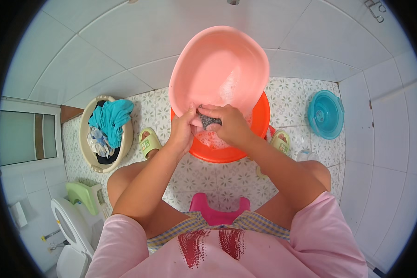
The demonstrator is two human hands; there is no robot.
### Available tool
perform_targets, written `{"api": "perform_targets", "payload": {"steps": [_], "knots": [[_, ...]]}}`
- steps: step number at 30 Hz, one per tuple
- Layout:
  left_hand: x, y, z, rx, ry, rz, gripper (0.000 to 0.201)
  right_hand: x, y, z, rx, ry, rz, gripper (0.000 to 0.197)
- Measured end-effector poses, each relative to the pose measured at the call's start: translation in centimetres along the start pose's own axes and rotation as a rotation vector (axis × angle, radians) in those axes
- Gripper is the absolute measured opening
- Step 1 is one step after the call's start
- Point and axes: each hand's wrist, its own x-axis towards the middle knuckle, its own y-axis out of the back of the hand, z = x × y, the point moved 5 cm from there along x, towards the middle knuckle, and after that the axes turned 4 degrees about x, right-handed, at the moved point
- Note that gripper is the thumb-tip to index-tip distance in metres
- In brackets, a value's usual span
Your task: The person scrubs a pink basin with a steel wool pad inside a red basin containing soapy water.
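A pink plastic basin (217, 55) is held tilted over an orange-red tub (263, 120) with foamy water (213, 139) in it. My left hand (183, 127) grips the pink basin's near rim, thumb on the inner side. In my right hand (234, 125) is a dark grey scouring pad (209, 121), pressed against the near rim beside my left thumb. A little suds and wet shine show on the basin's inner wall. Part of the tub lies hidden behind the basin and my hands.
At left stands a cream laundry basket (84, 134) holding turquoise cloth (111, 118) and other clothes. A blue basin (326, 116) sits at right by the wall. Beneath me is a pink stool (217, 215); a toilet (72, 224) stands lower left. My slippered feet flank the tub.
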Motion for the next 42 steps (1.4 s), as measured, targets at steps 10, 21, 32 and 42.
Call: {"api": "perform_targets", "payload": {"steps": [10,21,32,42], "knots": [[0.0,-0.1,0.3,-0.083,0.046,0.043,0.046,-0.2,0.5,-1.7,-0.243,-0.157,-0.022,0.045],[-0.1,-0.3,0.9,-0.048,0.089,0.059,0.042,0.6,2.4,1.8,-0.684,-0.112,-0.173,0.039],[-0.4,0.0,0.9,-0.061,0.021,0.058,0.043,1.1,3.4,0.0,-0.244,-0.174,-0.168,0.022],[0.0,0.0,-0.6,-0.142,0.036,0.009,0.048,1.1,0.9,-1.0,0.199,-0.127,-0.009,0.04]]}}
